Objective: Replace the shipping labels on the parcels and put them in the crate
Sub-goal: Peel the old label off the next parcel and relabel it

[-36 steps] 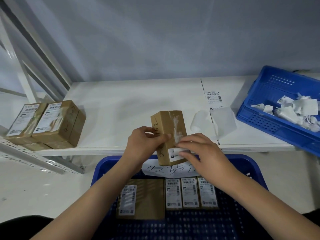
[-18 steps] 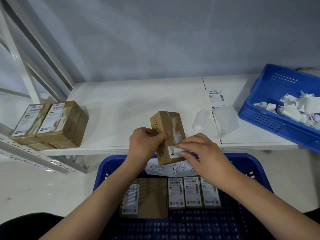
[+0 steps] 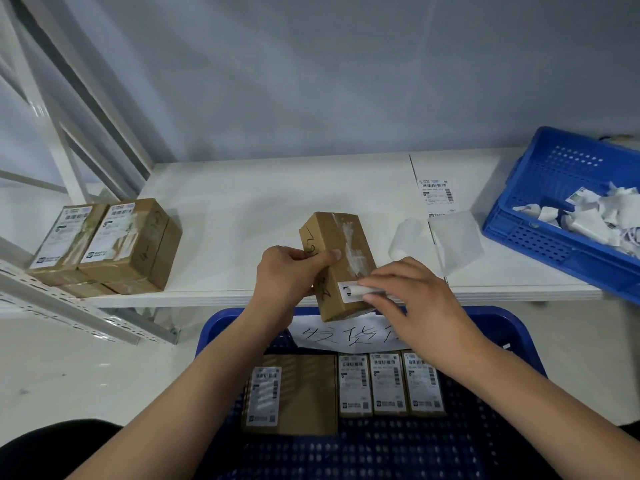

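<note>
A: The left hand (image 3: 291,271) gripped the box (image 3: 337,265) by its side, thumb across the top face, holding it tilted over the shelf (image 3: 242,216) edge, just above the crate (image 3: 512,344). What was the right doing?

B: The right hand (image 3: 419,306) pinched the old label (image 3: 353,291), which had curled into a roll near the box's lower end. Most of that face was already bare, with only whitish residue where the label had sat (I couldn't tell whether the roll was nearly free or stuck fast at its edge).

A: So how far along was the job?

B: Partway, I'd judge. Four labelled parcels (image 3: 388,384) lay flat in the crate, one wide and three narrow side by side. The box in hand lacked a new label. A fresh label (image 3: 434,192) lay on the shelf to the right, with backing sheets (image 3: 450,240) beside it.

A: And what remained?

B: A stack of boxes (image 3: 114,244) at the shelf's left end carried labels, presumably old ones. Torn scraps filled the bin (image 3: 554,188) at far right.
</note>
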